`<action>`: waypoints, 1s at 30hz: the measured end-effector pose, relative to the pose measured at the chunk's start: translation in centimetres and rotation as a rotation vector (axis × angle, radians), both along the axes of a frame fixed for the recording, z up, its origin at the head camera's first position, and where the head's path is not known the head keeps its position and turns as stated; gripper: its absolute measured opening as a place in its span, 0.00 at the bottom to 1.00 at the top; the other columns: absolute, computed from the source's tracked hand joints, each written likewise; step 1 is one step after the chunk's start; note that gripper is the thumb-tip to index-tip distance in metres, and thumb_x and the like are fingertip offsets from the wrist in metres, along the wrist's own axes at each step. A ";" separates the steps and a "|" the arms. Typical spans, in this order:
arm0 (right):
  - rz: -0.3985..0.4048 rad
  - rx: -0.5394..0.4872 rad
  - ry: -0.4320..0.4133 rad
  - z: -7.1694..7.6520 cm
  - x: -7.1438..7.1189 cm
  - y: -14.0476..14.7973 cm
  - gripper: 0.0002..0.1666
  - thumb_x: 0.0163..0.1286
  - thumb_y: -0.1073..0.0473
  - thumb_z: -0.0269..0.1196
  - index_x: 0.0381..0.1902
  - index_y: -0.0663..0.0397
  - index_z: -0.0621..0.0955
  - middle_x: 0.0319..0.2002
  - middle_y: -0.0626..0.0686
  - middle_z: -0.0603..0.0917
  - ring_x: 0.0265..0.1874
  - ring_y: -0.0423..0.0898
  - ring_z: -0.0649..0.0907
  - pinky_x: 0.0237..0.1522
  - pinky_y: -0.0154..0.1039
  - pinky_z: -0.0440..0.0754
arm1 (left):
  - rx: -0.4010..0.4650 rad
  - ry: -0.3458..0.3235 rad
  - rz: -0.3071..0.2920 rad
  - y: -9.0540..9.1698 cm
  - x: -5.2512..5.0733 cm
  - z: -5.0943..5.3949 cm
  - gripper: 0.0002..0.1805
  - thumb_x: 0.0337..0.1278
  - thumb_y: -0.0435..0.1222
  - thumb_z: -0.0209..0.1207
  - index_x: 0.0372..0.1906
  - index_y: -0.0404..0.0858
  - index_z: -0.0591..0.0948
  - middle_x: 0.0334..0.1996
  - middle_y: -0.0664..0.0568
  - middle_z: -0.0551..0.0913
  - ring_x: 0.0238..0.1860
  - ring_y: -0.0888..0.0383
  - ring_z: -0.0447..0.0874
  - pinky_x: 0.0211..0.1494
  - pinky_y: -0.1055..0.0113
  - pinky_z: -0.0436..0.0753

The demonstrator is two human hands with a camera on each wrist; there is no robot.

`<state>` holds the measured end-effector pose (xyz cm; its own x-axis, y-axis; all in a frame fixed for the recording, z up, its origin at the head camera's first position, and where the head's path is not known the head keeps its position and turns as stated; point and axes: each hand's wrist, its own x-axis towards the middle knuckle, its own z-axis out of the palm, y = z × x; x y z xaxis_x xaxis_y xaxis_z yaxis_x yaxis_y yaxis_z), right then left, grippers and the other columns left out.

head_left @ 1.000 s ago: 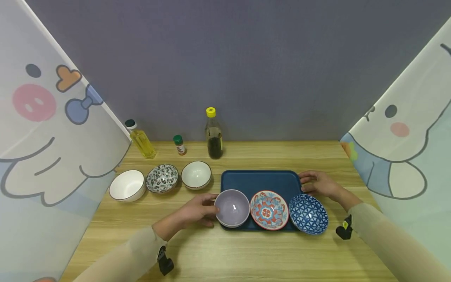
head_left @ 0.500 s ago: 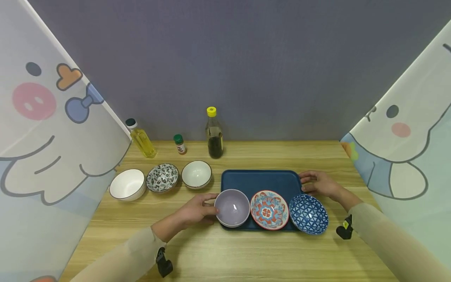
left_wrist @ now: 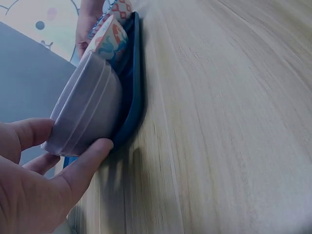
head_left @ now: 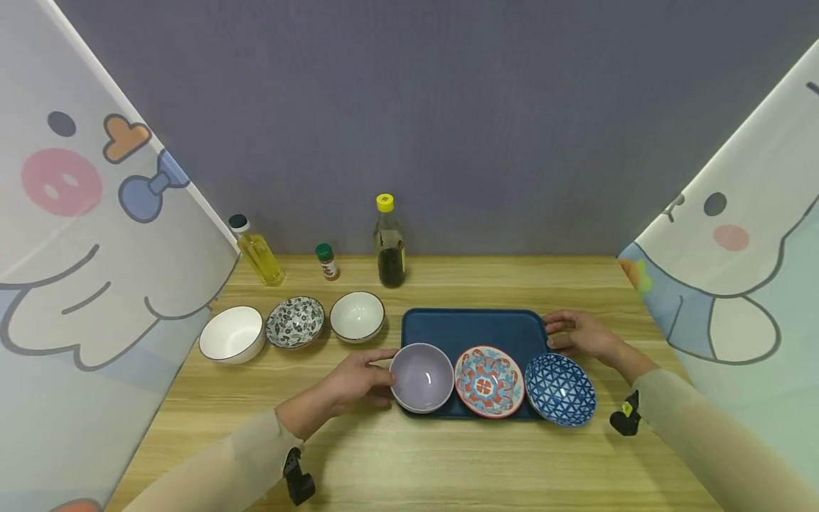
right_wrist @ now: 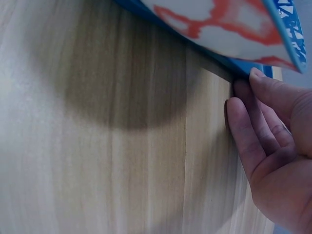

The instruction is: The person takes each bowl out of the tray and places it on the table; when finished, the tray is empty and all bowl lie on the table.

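My left hand (head_left: 358, 384) holds the left side of a purple bowl (head_left: 422, 377) on the front left of a dark blue tray (head_left: 473, 328). In the left wrist view its thumb lies low against the bowl, by the tray's edge, and a finger touches higher up. Right of it, a red-and-blue patterned bowl (head_left: 489, 384) leans on the tray. A blue triangle-patterned bowl (head_left: 559, 390) overhangs the right front corner. My right hand (head_left: 579, 334) pinches the tray's right edge; in the right wrist view the thumb is on the rim, fingers alongside.
Left of the tray stand a white bowl (head_left: 232, 334), a black-and-white floral bowl (head_left: 296, 322) and a small white bowl (head_left: 357, 316). Behind are an oil bottle (head_left: 261, 257), a green-capped seasoning jar (head_left: 328, 263) and a yellow-capped sauce bottle (head_left: 389, 249). Printed cloth panels flank the table.
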<state>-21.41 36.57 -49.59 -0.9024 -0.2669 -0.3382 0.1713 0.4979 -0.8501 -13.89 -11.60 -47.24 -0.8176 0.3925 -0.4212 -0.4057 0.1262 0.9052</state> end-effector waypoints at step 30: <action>0.007 -0.019 -0.011 -0.1 -0.1 0.1 0.38 0.69 0.64 0.69 0.72 0.71 0.67 0.62 0.73 0.76 0.46 0.51 0.87 0.44 0.46 0.92 | 0.050 0.022 0.099 -3.0 1.1 1.3 0.38 0.60 0.28 0.60 0.76 0.27 0.64 0.46 0.31 0.87 0.41 0.50 0.90 0.47 0.50 0.91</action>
<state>-21.47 36.68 -49.71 -0.8968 -0.2797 -0.3427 0.1769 0.4832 -0.8574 -12.77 -14.61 -45.96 -0.8623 0.3294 -0.3847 -0.3939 0.0412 0.9182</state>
